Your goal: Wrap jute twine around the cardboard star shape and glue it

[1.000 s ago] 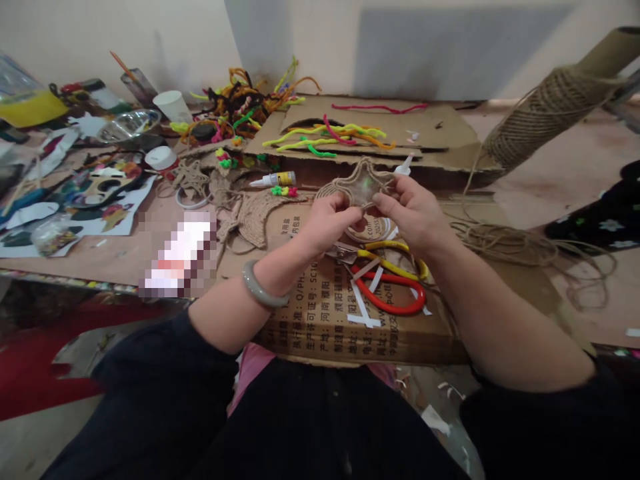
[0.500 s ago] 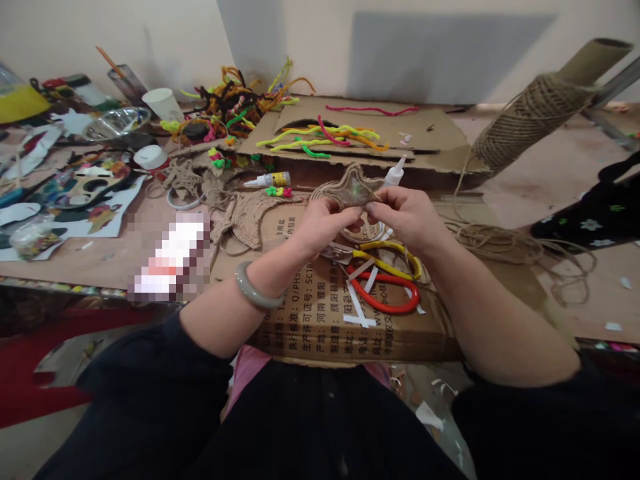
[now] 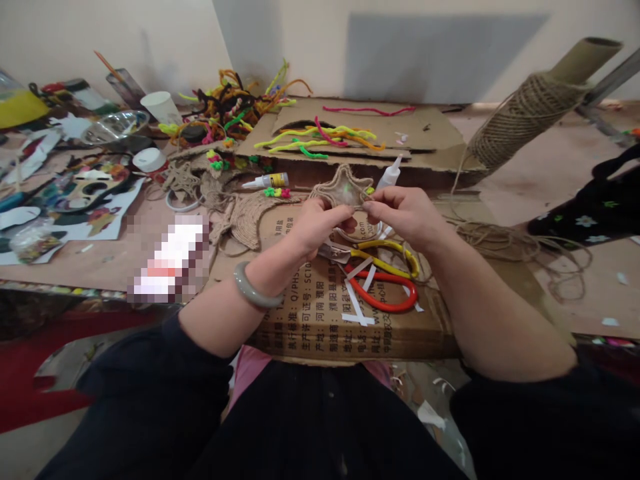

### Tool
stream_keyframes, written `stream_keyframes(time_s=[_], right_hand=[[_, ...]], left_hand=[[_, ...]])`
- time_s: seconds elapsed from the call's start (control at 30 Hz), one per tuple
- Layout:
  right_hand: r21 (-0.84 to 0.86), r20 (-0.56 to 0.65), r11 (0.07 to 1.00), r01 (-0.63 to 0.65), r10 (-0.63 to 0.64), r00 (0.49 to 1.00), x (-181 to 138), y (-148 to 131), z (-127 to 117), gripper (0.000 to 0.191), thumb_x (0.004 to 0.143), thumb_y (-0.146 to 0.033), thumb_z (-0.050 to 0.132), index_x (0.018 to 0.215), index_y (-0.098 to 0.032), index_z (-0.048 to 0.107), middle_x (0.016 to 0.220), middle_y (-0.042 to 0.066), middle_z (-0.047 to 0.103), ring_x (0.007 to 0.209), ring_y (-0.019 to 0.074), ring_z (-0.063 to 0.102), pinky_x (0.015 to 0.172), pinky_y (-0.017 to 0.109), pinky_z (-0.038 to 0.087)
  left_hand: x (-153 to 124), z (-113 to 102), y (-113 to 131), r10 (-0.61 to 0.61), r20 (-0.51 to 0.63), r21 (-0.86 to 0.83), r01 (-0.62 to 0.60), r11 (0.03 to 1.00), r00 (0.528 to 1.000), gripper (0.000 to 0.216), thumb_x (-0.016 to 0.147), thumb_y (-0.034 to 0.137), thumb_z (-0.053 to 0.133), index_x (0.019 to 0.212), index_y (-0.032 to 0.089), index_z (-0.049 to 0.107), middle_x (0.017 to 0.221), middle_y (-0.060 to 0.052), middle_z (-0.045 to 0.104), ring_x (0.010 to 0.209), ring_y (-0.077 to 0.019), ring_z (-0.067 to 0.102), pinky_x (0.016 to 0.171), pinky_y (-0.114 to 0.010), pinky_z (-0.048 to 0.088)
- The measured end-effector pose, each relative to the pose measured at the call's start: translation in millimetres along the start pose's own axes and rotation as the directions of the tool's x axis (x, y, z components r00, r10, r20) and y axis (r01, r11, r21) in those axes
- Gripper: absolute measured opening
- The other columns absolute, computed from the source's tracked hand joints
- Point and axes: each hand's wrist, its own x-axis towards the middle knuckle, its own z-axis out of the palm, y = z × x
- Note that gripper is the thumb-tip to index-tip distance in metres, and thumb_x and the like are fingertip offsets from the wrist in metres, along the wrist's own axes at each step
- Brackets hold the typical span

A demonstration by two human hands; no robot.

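Observation:
A star shape edged with twine (image 3: 345, 183), its middle pale and shiny, is held up in front of me over the cardboard box (image 3: 310, 320). My left hand (image 3: 325, 227) is closed on its lower left side. My right hand (image 3: 403, 210) pinches its lower right edge, the fingertips of both hands almost meeting. Just behind my right hand shows a white-nozzled glue bottle (image 3: 390, 175). Below the hands, scissors with one yellow and one red handle (image 3: 385, 293) lie on the box among white paper strips (image 3: 357, 310).
A twine spool (image 3: 530, 117) leans at the right, with loose twine (image 3: 515, 240) below it. Pipe cleaners (image 3: 320, 137) lie on cardboard behind. A twine-covered crescent (image 3: 247, 220) and a yellow-labelled glue bottle (image 3: 267, 181) are left of the hands. A blurred-out phone-like object (image 3: 173, 260) lies further left.
The twine star has been tilted and turned slightly, so more of its face and points shows. Both hands keep their hold; the view has shifted a little.

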Motion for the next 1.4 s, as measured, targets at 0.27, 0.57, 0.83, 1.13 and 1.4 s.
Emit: stream_keyframes(time_s=[0.27,0.57,0.83,1.13,1.4], right_hand=[[0.015,-0.006,1.000,0.003,-0.003,1.000,1.6,3.0,2.0,0.020,0.079,-0.024,0.062,0.060,-0.017,0.061,0.055,-0.002,0.057,0.053,0.0084,0.045,0.056,0.026,0.033],[0.027,-0.052,0.999,-0.032,0.034,0.998,2.0,3.5,7.2,0.020,0.079,-0.020,0.061,0.060,-0.018,0.054,0.053,-0.004,0.051,0.051,0.0078,0.039,0.054,0.026,0.028],[0.038,0.056,0.999,0.012,-0.014,0.998,0.5,2.7,11.7,0.017,0.079,-0.023,0.061,0.063,-0.018,0.059,0.057,-0.002,0.055,0.054,0.0091,0.044,0.056,0.026,0.033],[-0.107,-0.124,0.989,0.103,-0.116,0.985,-2.9,1.8,2.8,0.028,0.085,-0.035,0.060,0.062,-0.019,0.059,0.057,-0.001,0.058,0.053,0.0099,0.045,0.057,0.028,0.032],[0.012,-0.037,1.000,0.011,-0.011,0.999,1.0,6.6,6.8,0.012,0.075,-0.027,0.070,0.077,-0.018,0.062,0.062,-0.003,0.057,0.057,0.0099,0.045,0.055,0.027,0.034]], left_hand=[[0.9,0.9,-0.5,-0.008,-0.008,-0.006,0.008,1.000,1.000,0.011,0.075,0.012,0.059,0.066,0.012,0.065,0.057,-0.001,0.063,0.053,-0.0086,0.057,0.059,-0.024,0.046],[0.9,2.8,-3.0,-0.049,-0.002,-0.087,0.048,0.995,0.999,0.008,0.077,0.019,0.068,0.078,0.011,0.068,0.065,-0.001,0.068,0.059,-0.0094,0.062,0.066,-0.025,0.050],[-0.7,4.8,-2.0,-0.127,-0.057,-0.186,0.114,0.976,0.990,0.007,0.076,0.020,0.070,0.073,0.015,0.066,0.065,0.003,0.064,0.061,-0.0063,0.057,0.065,-0.021,0.045],[-3.7,5.1,4.2,-0.201,-0.027,-0.152,0.194,0.969,0.979,0.006,0.077,0.016,0.067,0.072,0.014,0.065,0.066,0.003,0.064,0.060,-0.0074,0.060,0.066,-0.024,0.045],[-4.6,5.5,4.1,-0.228,0.002,-0.139,0.226,0.964,0.974,0.003,0.075,0.016,0.067,0.075,0.014,0.066,0.064,0.001,0.064,0.057,-0.0078,0.060,0.061,-0.022,0.049]])
